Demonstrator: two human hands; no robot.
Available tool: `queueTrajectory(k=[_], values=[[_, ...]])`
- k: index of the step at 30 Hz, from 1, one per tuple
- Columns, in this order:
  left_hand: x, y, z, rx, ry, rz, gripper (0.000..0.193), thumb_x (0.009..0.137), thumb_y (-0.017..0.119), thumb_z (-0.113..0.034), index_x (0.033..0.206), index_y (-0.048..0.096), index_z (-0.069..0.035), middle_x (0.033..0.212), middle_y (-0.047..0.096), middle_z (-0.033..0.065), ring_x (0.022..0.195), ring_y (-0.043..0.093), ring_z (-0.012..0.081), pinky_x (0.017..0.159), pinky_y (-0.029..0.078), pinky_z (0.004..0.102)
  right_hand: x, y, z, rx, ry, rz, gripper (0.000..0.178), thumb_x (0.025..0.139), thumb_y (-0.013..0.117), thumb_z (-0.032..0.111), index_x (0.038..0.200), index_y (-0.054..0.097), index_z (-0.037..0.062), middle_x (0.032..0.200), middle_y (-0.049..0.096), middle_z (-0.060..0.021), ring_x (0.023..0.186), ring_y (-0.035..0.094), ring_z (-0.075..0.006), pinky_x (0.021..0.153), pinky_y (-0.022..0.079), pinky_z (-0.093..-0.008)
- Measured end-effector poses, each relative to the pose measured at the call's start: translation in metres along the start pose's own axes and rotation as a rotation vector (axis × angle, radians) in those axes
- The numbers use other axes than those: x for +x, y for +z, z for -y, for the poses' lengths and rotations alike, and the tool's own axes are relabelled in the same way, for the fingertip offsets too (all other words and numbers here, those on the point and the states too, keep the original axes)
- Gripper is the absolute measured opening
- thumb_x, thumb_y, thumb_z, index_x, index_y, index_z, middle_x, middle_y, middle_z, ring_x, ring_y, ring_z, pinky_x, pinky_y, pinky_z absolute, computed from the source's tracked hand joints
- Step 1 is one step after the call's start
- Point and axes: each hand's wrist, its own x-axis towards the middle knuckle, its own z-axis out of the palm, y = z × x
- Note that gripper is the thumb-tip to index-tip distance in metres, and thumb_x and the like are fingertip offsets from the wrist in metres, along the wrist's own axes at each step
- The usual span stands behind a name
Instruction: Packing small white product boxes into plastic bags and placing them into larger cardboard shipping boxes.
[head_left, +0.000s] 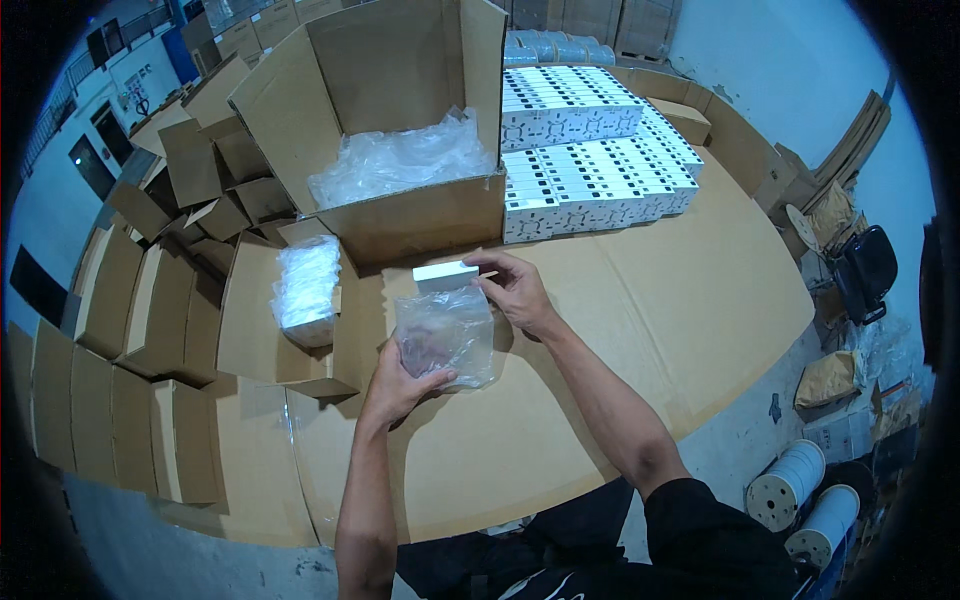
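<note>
My left hand point(405, 380) grips a clear plastic bag point(447, 335) from below, thumb in front and the other fingers behind it. A small white box point(446, 275) sits at the bag's upper edge, and my right hand point(515, 288) pinches its right end. How far the box reaches into the bag cannot be made out. Just left of my hands stands a small open carton point(255, 325) holding several plastic-wrapped packs point(307, 285). Behind my hands is a large open carton point(420, 215) with a heap of clear plastic bags point(410, 160) in it.
Stacked rows of white printed boxes point(590, 185) stand at the back right of the cardboard-covered table point(660, 330). Several empty cartons point(150, 310) crowd the left side. On the floor at the right are cable spools point(790, 485) and a black chair point(865, 265).
</note>
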Motion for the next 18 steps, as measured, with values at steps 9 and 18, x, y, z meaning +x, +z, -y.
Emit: queueTrajectory(k=[9, 18], values=[[0.002, -0.006, 0.003, -0.057, -0.057, 0.057, 0.074, 0.072, 0.089, -0.002, 0.134, 0.049, -0.003, 0.121, 0.063, 0.0075, 0.109, 0.062, 0.0170, 0.096, 0.053, 0.0343, 0.008, -0.002, -0.004, 0.268, -0.122, -0.211, 0.023, 0.094, 0.067, -0.004, 0.114, 0.056, 0.0010, 0.109, 0.065, -0.0102, 0.102, 0.066, -0.0181, 0.084, 0.063, -0.0359], [0.006, -0.008, 0.007, 0.014, 0.026, 0.072, 0.071, 0.071, 0.090, -0.003, 0.131, 0.051, -0.003, 0.120, 0.063, 0.0066, 0.111, 0.061, 0.0170, 0.100, 0.051, 0.0344, 0.008, 0.001, -0.010, 0.534, -0.026, -0.242, 0.016, 0.097, 0.066, 0.003, 0.106, 0.053, 0.0014, 0.107, 0.065, -0.0129, 0.099, 0.069, -0.0223, 0.082, 0.065, -0.0394]])
